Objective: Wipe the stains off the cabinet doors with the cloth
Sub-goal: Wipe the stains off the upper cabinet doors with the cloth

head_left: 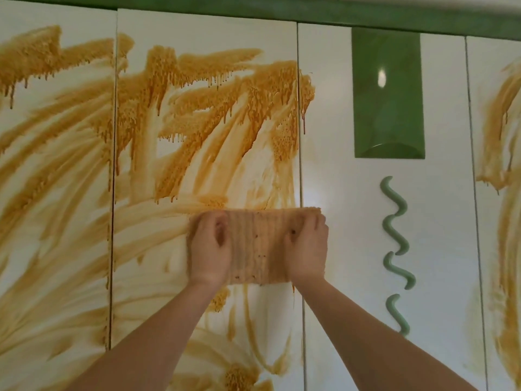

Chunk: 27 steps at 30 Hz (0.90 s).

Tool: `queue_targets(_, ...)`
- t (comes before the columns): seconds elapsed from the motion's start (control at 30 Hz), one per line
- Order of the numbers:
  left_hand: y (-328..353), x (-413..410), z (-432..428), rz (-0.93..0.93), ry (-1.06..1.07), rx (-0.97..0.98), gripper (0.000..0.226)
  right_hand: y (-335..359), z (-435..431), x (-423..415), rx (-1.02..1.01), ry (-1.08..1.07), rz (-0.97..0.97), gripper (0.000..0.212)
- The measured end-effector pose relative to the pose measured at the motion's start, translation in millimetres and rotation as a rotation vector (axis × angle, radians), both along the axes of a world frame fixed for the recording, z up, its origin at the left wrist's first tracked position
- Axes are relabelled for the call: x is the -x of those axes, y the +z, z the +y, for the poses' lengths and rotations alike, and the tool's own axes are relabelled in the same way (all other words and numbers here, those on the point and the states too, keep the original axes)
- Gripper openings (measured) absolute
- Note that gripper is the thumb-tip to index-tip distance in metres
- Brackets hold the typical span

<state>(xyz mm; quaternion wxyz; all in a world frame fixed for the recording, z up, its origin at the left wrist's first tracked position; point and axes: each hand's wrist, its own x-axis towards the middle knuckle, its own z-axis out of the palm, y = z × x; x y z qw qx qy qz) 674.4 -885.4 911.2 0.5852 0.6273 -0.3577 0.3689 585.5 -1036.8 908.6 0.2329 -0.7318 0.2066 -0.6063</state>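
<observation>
Both hands press a stained ribbed cloth (258, 246) flat against the white cabinet doors (324, 136), its long axis horizontal, spanning the seam between the second and third doors. The left hand (210, 251) pins its left end and the right hand (307, 249) its right end, fingers curled onto the fabric. Orange-brown stains (203, 108) streak and drip across the doors. A green inset panel (387, 94) and wavy green handle (396, 221) sit rightward, under green trim (338, 12).
</observation>
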Motion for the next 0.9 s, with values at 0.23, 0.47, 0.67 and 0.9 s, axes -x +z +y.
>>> queue_targets(0.23, -21, -39, -9, -0.572, 0.513, -0.598, 0.085, -26, 12, -37, 0.267, -0.279, 0.146, 0.053)
queue_targets(0.47, -24, -48, -16, -0.613, 0.706, -0.704, 0.059, -44, -9, -52, 0.384, -0.301, 0.226, 0.072)
queue_targets(0.67, -20, -61, -16, -0.668, 0.761, -0.670, 0.071, -39, -17, -67, 0.425, -0.363, 0.165, 0.072)
queue_targets(0.9, 33, -68, -15, -0.668, 0.749, -0.600, 0.072, 20, -17, -71, 0.446, -0.333, 0.148, 0.072)
